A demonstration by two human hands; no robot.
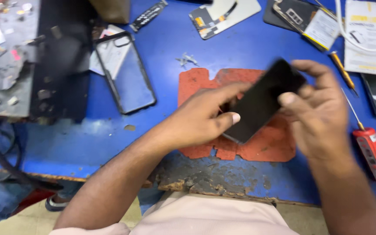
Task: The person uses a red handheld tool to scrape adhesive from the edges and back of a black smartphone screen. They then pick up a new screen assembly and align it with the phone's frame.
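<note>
While both hands work above the bench, the head view shows a black phone (262,102) held between them, clear of the surface and directly over an orange-red work mat (264,146). The phone's long axis runs diagonally: its lower end points toward the near left, its upper end toward the far right. Its dark flat face is turned up toward the camera and tilted slightly.

The left hand (203,117) grips the lower left portion of the phone, with the thumb pressed on the near edge and the fingers extended along the far edge. The right hand (320,111) is closed on the upper right end, with the thumb on the face and the curled fingers wrapped over the top corner. Motion blur softens this end, so exact finger contact cannot be resolved.

The mat lies on a blue table (166,48) whose near edge is worn and chipped. A clear phone case with a black rim (125,72) lies well to the left. A red-handled screwdriver (373,152) lies near the right hand, and a yellow-handled screwdriver (344,72) lies beyond it. A detached phone panel (223,15) rests at the far edge.
</note>
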